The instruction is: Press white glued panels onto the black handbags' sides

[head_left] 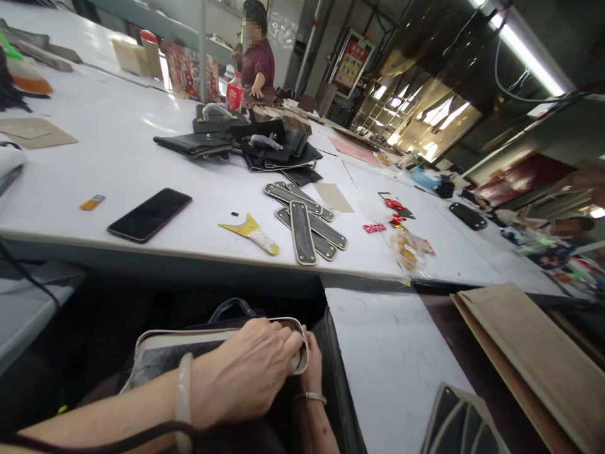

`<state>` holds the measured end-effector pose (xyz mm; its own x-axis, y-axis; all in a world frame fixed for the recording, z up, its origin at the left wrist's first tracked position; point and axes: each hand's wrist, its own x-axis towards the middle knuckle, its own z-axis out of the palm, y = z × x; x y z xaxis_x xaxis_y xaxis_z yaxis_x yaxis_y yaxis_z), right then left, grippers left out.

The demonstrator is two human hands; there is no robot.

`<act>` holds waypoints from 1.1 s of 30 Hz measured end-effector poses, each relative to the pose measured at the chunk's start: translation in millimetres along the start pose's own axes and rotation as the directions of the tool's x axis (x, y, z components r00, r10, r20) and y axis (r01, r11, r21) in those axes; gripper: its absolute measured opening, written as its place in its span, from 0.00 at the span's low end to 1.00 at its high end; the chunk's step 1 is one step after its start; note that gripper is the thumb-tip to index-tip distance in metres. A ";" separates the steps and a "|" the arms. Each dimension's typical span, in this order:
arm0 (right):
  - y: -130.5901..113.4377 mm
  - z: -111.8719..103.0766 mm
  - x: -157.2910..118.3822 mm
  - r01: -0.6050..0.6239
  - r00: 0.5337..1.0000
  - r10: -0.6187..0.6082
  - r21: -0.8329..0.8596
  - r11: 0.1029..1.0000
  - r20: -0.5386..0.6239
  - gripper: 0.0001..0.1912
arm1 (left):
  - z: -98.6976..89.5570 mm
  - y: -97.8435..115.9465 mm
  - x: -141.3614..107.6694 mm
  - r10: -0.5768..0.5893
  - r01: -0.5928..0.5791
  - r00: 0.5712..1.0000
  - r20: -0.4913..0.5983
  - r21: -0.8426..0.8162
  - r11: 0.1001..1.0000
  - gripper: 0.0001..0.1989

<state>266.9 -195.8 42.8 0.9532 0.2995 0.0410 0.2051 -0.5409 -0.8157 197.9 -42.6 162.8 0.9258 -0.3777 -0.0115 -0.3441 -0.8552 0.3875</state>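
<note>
A dark bag (203,343) with a cream-edged rim lies in front of me below the table edge, its dark strap-like handle (231,308) sticking up behind. My left hand (255,366), with a pale bangle at the wrist, is closed over the bag's right corner, its fingers bent into the rim. From the outer side my right hand (312,359), with a silver bracelet, grips the same corner. Its fingertips are partly hidden behind the rim and my left hand. On the table beyond lies a pile of dark oblong strips (302,233) with cream edges and rivets.
A phone (150,214), a yellow scraper-like tool (253,233) and a small brush (92,202) lie on the white table (212,195). Black bags (198,144) are stacked farther back. Brown board (534,353) leans at right. Another person (259,60) stands across the table.
</note>
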 end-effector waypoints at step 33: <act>-61.9 -43.8 -8.5 0.046 0.953 0.046 -0.295 0.954 0.299 0.17 | 4.0 -65.6 64.9 0.218 -0.194 0.970 0.108 -0.195 0.961 0.10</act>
<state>255.8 -199.4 118.3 0.8515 0.4956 -0.1715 0.3054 -0.7345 -0.6059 279.9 -12.4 132.9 0.8062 -0.5911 -0.0258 -0.4803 -0.6793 0.5548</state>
